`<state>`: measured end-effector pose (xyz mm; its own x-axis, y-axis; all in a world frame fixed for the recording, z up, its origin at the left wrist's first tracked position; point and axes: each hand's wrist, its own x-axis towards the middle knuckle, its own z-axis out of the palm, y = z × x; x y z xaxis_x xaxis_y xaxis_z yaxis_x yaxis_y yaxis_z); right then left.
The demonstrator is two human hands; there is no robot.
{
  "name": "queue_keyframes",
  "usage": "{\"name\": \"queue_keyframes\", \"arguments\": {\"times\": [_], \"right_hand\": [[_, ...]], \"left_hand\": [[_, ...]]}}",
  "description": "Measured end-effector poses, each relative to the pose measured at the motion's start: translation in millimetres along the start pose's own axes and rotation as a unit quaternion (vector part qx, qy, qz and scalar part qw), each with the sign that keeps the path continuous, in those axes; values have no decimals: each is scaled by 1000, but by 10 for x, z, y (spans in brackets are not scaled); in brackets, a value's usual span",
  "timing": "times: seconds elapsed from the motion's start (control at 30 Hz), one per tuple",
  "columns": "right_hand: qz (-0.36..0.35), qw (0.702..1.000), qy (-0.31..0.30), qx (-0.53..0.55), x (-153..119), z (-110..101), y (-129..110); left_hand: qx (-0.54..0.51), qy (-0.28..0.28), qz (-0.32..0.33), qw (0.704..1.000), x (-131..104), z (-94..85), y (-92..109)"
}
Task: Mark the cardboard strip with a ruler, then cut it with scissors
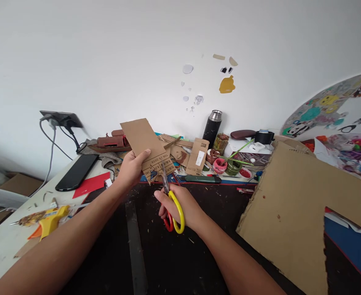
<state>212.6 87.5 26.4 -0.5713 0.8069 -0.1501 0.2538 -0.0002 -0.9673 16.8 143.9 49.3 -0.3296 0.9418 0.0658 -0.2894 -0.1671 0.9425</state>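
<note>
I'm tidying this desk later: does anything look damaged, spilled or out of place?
Yes: the large cardboard sheet at right has ragged edges and a gap, unlike the straighter-sided piece in the left hand. Tiny scraps litter the dark mat, looking messy. The yellow glue gun is smeared brown towards the front.

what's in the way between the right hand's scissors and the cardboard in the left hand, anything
Nothing visible: the right hand holds the scissors with their blades at the printed lower end of the cardboard piece in the left hand.
</note>
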Motion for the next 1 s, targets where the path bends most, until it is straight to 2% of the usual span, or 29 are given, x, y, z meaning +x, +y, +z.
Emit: {"name": "queue_keyframes", "arguments": {"times": [0.17,0.43,0.67,1.0], "right_hand": [[12,999,-25,29,-17,-27,-35],[38,989,-67,126,69,-21,81],[33,992,-40,112,19,-38,16],[41,995,-2,92,-10,-5,-11]], "left_hand": [[-11,1,0,1000,10,-9,-3],[-17,0,10,1000,10,-4,-12],[9,-14,2,1000,7,-33,-55],[12,-5,-7,1000,-29,3,-36]]}}
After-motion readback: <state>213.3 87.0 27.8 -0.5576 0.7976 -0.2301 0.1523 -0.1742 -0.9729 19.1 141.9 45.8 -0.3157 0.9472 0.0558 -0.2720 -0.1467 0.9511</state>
